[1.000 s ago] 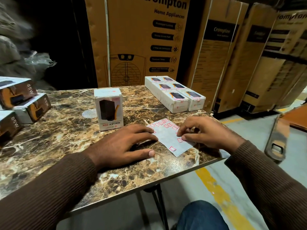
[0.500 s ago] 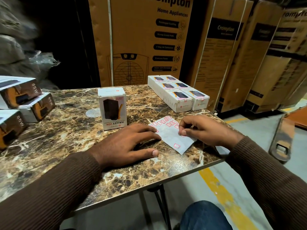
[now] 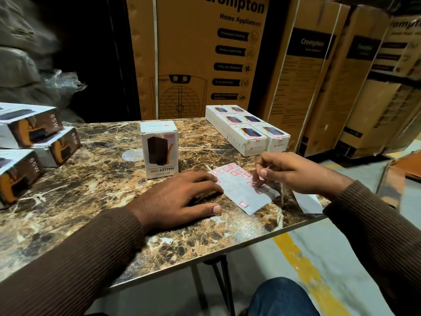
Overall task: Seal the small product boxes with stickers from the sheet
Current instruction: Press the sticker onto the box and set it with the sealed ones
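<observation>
While left hand (image 3: 182,197) pins sticker sheet (image 3: 241,192), right hand (image 3: 289,172) pinches a sticker (image 3: 258,180).

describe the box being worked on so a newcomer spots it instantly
On the brown marbled table, look mid-back, just beyond the left hand. The white upright product box stands alone there, printed "HALLEY 20K" upside down; every other small box lies flat in a group.

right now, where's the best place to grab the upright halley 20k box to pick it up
Probably across its two narrow side faces near the top, coming from above. The HALLEY 20K box stands upright and alone on the table, sides clear; the left hand lies just in front of it.
</observation>
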`<state>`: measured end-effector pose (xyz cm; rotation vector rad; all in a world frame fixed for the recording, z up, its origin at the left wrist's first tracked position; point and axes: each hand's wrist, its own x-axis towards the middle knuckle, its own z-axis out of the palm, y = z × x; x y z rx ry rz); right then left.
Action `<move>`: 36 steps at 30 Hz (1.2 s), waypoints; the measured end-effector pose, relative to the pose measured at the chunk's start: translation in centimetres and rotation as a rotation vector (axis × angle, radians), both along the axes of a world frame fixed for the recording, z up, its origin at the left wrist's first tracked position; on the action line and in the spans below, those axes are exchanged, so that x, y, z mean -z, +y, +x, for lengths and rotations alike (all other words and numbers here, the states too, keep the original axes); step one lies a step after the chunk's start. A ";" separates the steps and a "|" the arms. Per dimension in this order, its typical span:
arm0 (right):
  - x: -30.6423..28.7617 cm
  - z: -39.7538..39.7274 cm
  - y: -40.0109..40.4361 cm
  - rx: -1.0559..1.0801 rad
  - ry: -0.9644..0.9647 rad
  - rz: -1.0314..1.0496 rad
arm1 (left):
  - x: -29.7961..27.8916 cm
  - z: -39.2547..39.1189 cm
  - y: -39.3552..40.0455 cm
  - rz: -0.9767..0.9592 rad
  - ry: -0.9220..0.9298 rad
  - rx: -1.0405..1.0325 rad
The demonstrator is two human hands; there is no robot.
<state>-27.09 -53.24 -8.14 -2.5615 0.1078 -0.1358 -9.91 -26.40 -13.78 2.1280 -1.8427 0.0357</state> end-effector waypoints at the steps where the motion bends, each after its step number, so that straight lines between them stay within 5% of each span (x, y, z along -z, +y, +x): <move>1: -0.3 -0.1 0.1 0.001 0.002 -0.005 | 0.0 0.0 0.0 0.000 -0.002 -0.001; 7: -1.0 0.2 1.4 -0.003 -0.097 -0.105 | -0.1 0.2 0.2 -0.052 0.023 -0.008; 12: -0.3 2.5 3.8 -0.006 -0.309 -0.187 | -1.3 0.9 0.9 -0.323 0.024 -0.029; 20: -1.5 8.6 10.2 -0.070 -0.599 -0.290 | -3.6 4.4 4.2 -0.819 -0.118 -0.460; 36: -3.3 15.3 15.0 0.029 -0.517 -0.446 | -2.7 6.1 3.7 -0.761 -0.046 -0.578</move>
